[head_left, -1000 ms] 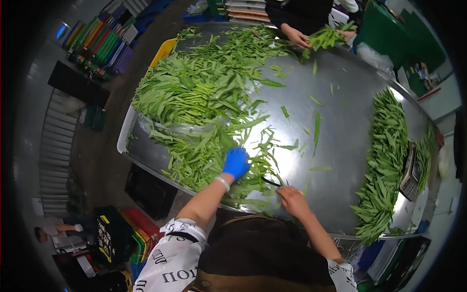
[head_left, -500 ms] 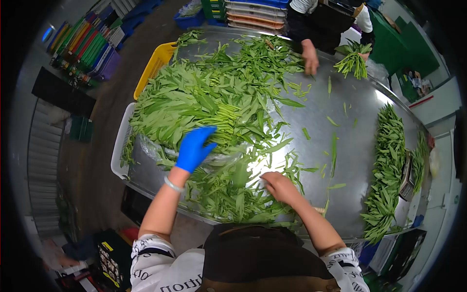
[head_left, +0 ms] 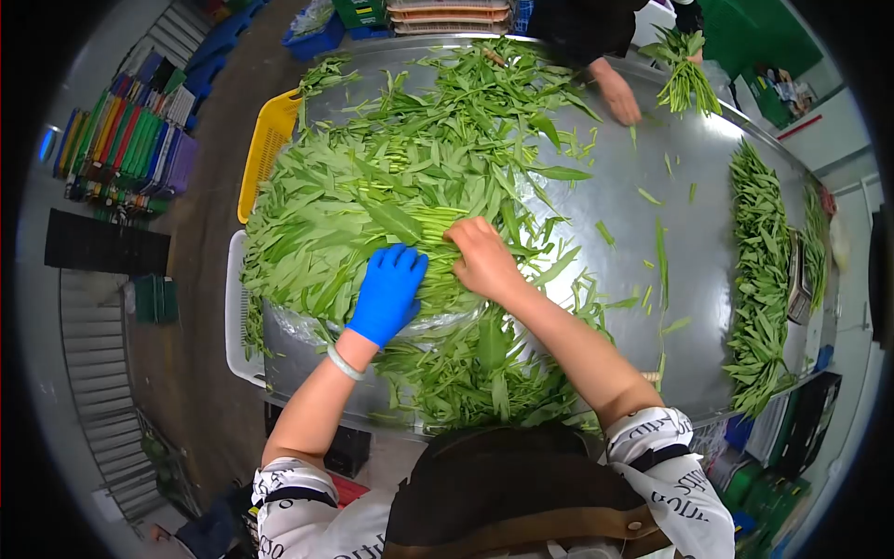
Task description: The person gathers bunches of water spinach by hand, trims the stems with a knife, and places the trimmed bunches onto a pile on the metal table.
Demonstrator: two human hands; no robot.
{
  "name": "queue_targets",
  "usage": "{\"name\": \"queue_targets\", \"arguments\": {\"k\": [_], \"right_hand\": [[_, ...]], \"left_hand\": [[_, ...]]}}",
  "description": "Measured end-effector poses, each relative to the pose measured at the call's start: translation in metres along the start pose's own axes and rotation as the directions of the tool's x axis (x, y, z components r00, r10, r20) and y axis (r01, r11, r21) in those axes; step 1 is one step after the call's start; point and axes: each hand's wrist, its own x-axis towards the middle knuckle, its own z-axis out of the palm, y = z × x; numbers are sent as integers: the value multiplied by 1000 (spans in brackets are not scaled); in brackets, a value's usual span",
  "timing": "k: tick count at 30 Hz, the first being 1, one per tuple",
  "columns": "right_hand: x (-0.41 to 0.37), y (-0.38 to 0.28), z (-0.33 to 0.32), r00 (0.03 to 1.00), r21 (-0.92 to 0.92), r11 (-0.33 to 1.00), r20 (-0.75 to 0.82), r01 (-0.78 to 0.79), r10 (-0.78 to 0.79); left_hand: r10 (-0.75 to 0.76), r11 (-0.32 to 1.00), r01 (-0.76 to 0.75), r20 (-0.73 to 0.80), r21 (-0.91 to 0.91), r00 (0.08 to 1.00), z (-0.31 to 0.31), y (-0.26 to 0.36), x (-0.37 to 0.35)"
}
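Solid blue on glove (head_left: 386, 295); white with black lettering on sleeves (head_left: 657, 434); black with brown band on apron (head_left: 512, 480); green on leaves (head_left: 317, 186), paler green on stems (head_left: 433, 224); yellow on one basket (head_left: 264, 149); silver-grey on table (head_left: 694, 298)

The person wears a blue glove (head_left: 386, 293), a pale bracelet (head_left: 345, 363), a white shirt (head_left: 684, 494) with black lettering and bands, and a dark, brown-trimmed apron (head_left: 512, 484).

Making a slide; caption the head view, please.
Blue-gloved left hand and bare right hand on piled greens atop a metal table.
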Motion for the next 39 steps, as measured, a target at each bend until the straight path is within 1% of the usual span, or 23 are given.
{"name": "queue_targets", "arguments": {"k": [1,3,4,6,7,9,10,13,16,17,19,20,21,22,24,25,28,29,32,35,37,38,39], "right_hand": [[1,-2,2,1000,-27,1000,13,-5,6],[-7,-6,15,994,-36,995,43,-95,96],[-12,-9,20,988,-42,989,56,-138,141],[-25,-16,24,989,1,990,32,-141,141],[-27,-18,23,990,22,990,20,-141,141],[-28,-14,16,989,42,990,69,-135,132],[-28,-12,13,988,53,990,91,-133,128],[-8,-5,4,996,67,996,-63,-64,68],[12,4,15,996,-90,996,-92,3,-11],[16,7,21,998,-87,996,-64,-31,26],[25,13,27,996,-87,992,-1,-88,89],[27,13,28,993,-79,992,58,-96,101],[29,11,25,986,-72,992,120,-105,113],[30,9,20,975,-67,991,182,-117,127],[20,1,8,975,8,996,201,-94,90],[17,-2,2,975,47,995,208,-85,73],[9,-9,-2,1000,49,999,13,-12,11],[9,-7,-2,998,7,1000,-60,12,-11],[6,4,9,987,122,984,107,-132,119],[12,0,3,924,80,972,338,-221,182],[18,-1,2,963,140,974,229,-178,143],[21,-2,3,976,170,973,176,-157,126],[24,-7,-1,978,188,971,168,-150,119]], "left_hand": [[-10,1000,10,-5,-10,1000,-1,-1,1],[-32,999,31,-20,-29,999,-1,-3,4],[-48,999,49,29,-17,998,0,-2,5],[-78,997,77,123,11,989,3,0,7],[-70,997,72,136,-10,988,2,-1,7],[-49,997,58,161,-52,986,-4,-5,6],[-38,989,56,129,-138,991,-9,-7,7],[-37,924,48,36,-379,999,-12,-25,18],[-86,926,28,-139,-377,987,-10,-42,42],[-83,923,15,-162,-385,983,-3,-51,51],[-44,950,25,-56,-312,997,9,-61,59],[-32,961,30,-5,-275,999,15,-66,62],[-17,944,55,120,-324,993,11,-68,67],[-24,956,72,168,-286,986,6,-67,68],[-32,974,88,263,-207,964,-11,-63,68],[-5,977,52,221,-207,975,-13,-65,66],[39,996,-2,388,-94,921,-17,-62,67],[58,992,-20,310,-125,949,-15,-61,65],[143,957,-83,203,-279,969,-5,-75,66],[53,889,160,444,-428,894,-11,-74,66],[85,935,-3,216,-356,973,-21,-65,60],[112,949,-76,102,-305,989,-27,-62,57],[73,941,-27,123,-337,990,-31,-62,56]]}}
